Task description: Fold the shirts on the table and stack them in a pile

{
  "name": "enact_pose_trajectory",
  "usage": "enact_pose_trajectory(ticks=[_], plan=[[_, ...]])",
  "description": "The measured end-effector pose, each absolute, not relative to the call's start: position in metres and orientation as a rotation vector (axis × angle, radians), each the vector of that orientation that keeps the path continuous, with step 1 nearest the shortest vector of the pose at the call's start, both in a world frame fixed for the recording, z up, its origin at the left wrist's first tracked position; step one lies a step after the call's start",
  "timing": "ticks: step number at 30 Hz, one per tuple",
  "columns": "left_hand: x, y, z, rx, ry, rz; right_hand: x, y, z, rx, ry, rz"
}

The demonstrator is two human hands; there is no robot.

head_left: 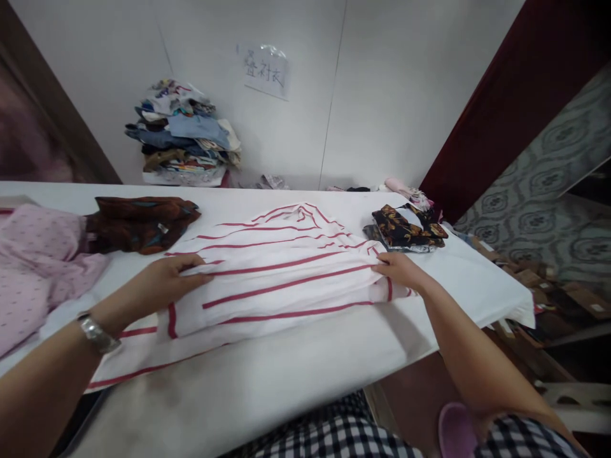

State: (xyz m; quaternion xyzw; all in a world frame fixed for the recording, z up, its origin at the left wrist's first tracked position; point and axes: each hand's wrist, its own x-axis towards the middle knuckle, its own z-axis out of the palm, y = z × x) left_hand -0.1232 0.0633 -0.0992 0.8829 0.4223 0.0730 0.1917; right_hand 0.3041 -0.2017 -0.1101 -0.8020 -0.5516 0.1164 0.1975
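A white shirt with red stripes [286, 273] lies spread across the white-covered table, partly folded over itself. My left hand [167, 283] pinches its left part between thumb and fingers, a silvery band around the wrist. At the shirt's right end, near the gathered cloth, my right hand [398, 270] grips the fabric. A striped layer of the shirt runs out beneath the left forearm toward the table's front edge. The shirt's collar area cannot be made out clearly.
A brown patterned garment [143, 222] and pink dotted cloth [38, 267] lie at left. Folded black floral clothes [408, 228] sit at right. Behind stands a tall clothes pile [184, 137] by the wall, below a paper sign [266, 71]. Boxes [582, 296] fill the right side.
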Motion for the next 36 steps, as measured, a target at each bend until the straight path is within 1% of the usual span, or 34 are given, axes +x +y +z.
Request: enact_pose_trajectory(ticks=[5,7,10,11,13,16,19,22,25,28,31,34,36], plan=[[-0.099,0.089,-0.134,2.568,1.253,-0.116,0.313,-0.160,-0.139,-2.266,-1.523,0.233],[-0.099,0.087,-0.143,2.661,1.286,-0.049,0.320,-0.168,-0.150,-2.259,-1.428,0.157],[-0.113,0.071,-0.149,2.859,1.219,0.287,0.336,-0.210,-0.161,-2.246,-1.158,-0.016],[-0.120,0.063,-0.153,2.892,1.156,0.401,0.340,-0.228,-0.163,-2.259,-1.043,-0.039],[-0.136,0.044,-0.166,2.904,0.982,0.524,0.343,-0.263,-0.169,-2.301,-0.862,0.041],[-0.154,0.017,-0.194,2.894,0.802,0.527,0.339,-0.293,-0.177,-2.314,-0.855,0.244],[-0.158,0.003,-0.210,2.889,0.826,0.501,0.332,-0.294,-0.183,-2.301,-1.050,0.226],[-0.152,0.000,-0.198,2.918,0.874,0.503,0.335,-0.281,-0.183,-2.284,-1.126,0.160],[-0.145,-0.001,-0.172,2.951,0.875,0.494,0.348,-0.275,-0.177,-2.255,-1.031,0.095],[-0.149,-0.005,-0.163,2.982,0.842,0.620,0.362,-0.281,-0.172,-2.226,-0.971,-0.025],[-0.160,-0.009,-0.182,2.986,0.786,0.716,0.367,-0.293,-0.178,-2.235,-1.002,-0.066],[-0.175,-0.011,-0.214,2.954,0.784,0.646,0.363,-0.305,-0.190,-2.276,-1.027,-0.047],[-0.184,-0.013,-0.227,2.944,0.844,0.562,0.356,-0.309,-0.193,-2.303,-0.986,-0.078]])
